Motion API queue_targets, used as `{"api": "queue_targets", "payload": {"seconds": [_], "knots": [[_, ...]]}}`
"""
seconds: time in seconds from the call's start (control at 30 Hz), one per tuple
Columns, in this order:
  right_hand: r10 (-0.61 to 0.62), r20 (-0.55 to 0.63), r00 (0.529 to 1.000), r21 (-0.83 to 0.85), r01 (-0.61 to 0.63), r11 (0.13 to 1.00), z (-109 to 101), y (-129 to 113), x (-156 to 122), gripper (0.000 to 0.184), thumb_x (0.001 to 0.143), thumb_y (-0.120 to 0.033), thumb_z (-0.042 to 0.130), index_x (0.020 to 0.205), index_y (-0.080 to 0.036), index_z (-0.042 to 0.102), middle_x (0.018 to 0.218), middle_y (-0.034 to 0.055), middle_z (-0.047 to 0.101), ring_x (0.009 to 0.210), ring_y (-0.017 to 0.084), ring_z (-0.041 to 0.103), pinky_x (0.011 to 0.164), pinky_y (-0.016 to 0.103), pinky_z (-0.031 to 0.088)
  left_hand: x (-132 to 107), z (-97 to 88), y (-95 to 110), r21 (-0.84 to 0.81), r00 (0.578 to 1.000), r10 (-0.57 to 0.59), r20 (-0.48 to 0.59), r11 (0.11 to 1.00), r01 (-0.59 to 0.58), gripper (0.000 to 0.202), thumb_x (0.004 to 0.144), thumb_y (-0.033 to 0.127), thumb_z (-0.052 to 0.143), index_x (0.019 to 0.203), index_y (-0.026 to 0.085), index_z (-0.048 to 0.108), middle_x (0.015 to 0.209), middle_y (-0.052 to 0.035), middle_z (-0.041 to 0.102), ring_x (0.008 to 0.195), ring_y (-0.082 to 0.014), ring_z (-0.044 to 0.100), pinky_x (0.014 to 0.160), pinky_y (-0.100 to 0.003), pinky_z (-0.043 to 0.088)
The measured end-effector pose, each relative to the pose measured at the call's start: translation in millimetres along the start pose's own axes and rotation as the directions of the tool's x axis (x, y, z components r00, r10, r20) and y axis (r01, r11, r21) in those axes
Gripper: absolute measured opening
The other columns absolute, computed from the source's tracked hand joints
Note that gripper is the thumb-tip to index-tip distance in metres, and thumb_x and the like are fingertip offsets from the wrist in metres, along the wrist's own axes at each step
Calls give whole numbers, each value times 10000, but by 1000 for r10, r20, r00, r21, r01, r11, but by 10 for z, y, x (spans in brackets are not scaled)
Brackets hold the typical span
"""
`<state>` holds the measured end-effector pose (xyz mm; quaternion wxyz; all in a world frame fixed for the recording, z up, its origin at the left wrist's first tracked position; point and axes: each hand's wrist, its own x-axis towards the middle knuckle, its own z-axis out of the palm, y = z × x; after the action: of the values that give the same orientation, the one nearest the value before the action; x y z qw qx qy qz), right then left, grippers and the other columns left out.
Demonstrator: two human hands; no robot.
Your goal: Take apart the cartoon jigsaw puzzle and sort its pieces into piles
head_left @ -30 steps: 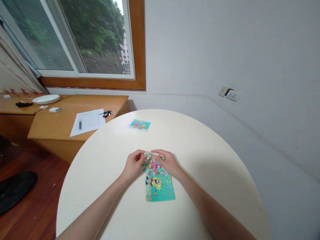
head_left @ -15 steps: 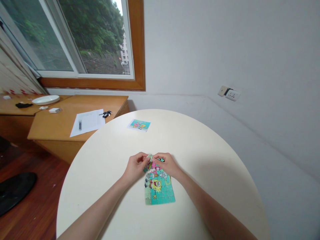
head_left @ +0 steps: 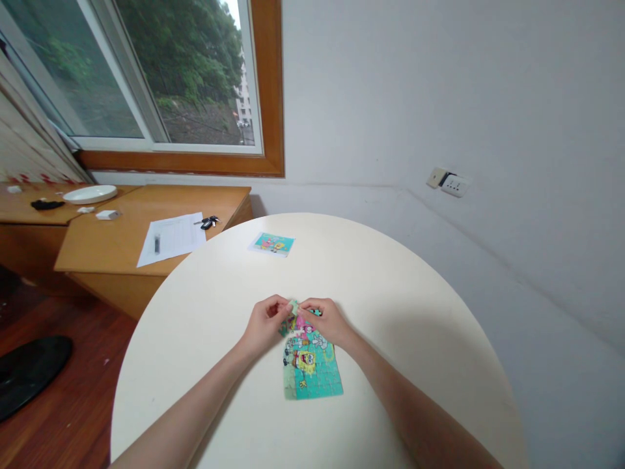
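Note:
A colourful cartoon jigsaw puzzle (head_left: 311, 368) lies flat on the round cream table (head_left: 390, 306) in front of me. My left hand (head_left: 265, 324) and my right hand (head_left: 326, 320) meet at the puzzle's far edge. Both pinch a small pale green puzzle piece (head_left: 293, 307) between thumb and fingertips, held just above the puzzle's top rows. The fingers cover the top of the puzzle.
A small picture card (head_left: 272, 244) lies at the far side of the table. A wooden desk (head_left: 122, 241) to the left carries a sheet of paper (head_left: 172, 238), keys (head_left: 208, 222) and a white plate (head_left: 90, 193). A wall socket (head_left: 449, 182) sits on the right wall.
Both hands have drawn slightly nearer to me and lower over the puzzle's top edge, still pinching the piece together. Since half a second ago, almost nothing has moved.

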<state>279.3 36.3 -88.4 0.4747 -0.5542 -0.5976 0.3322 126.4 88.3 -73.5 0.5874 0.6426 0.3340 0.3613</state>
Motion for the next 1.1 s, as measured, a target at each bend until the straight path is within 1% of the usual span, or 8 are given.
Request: {"api": "queue_targets", "payload": {"seconds": [0.13,0.3,0.5,0.67,0.8,0.93,1.0,1.1], "knots": [[13,-12,1000,-23,-13,1000,11,-12,-1,238,766,-364,558,712,-161,671,681,17,666,664,156,585,639,253,437,3,-25,-19,-10,1000,-6,31,1000,6,406,635,513,665,601,131,529,499,33,455,489,-80,384,491,-214,294],[27,-23,999,-40,-28,999,30,-15,1,211,759,-327,555,694,-157,661,679,20,662,663,155,586,632,251,435,6,-49,-87,17,998,22,63,1000,-23,413,664,515,640,589,137,493,512,37,440,490,-74,364,483,-208,281],[47,-46,998,-57,-49,997,38,-39,1,168,745,-259,537,674,-155,647,668,18,658,650,150,582,620,248,435,-14,-58,-96,135,998,53,40,989,-58,405,701,508,602,577,141,485,510,34,425,497,-79,352,477,-210,270],[78,-89,993,-39,-82,996,42,-33,12,174,740,-236,514,694,-150,658,697,33,675,671,160,602,639,263,457,-58,-31,-102,248,991,117,72,960,-131,350,764,453,545,601,152,471,542,23,448,526,-93,377,489,-210,288],[80,-99,992,42,-76,996,45,1,22,222,747,-306,534,802,-154,686,836,67,699,787,195,631,735,314,486,-49,-20,-94,292,993,121,-14,950,-111,357,767,444,527,571,164,425,505,47,395,493,-83,330,469,-204,262],[91,-89,992,72,-85,994,36,14,14,316,758,-308,530,1005,-160,661,1029,88,665,873,201,622,790,346,479,-14,-37,-66,302,986,108,-127,951,-66,399,731,447,543,505,179,352,463,64,316,467,-76,278,454,-205,233],[89,-76,993,62,-84,995,27,10,3,358,777,-295,513,1078,-144,632,935,77,680,782,175,616,733,324,482,-6,-38,-70,299,987,101,-124,952,-60,402,731,439,540,498,181,339,461,63,311,466,-76,275,456,-207,233],[73,-59,996,87,-68,994,16,1,-15,396,790,-281,510,1142,-119,594,699,21,650,606,123,556,613,268,454,-19,-18,-91,279,996,78,-36,958,-65,350,747,424,531,544,169,402,493,52,370,481,-82,325,471,-207,266]]}}
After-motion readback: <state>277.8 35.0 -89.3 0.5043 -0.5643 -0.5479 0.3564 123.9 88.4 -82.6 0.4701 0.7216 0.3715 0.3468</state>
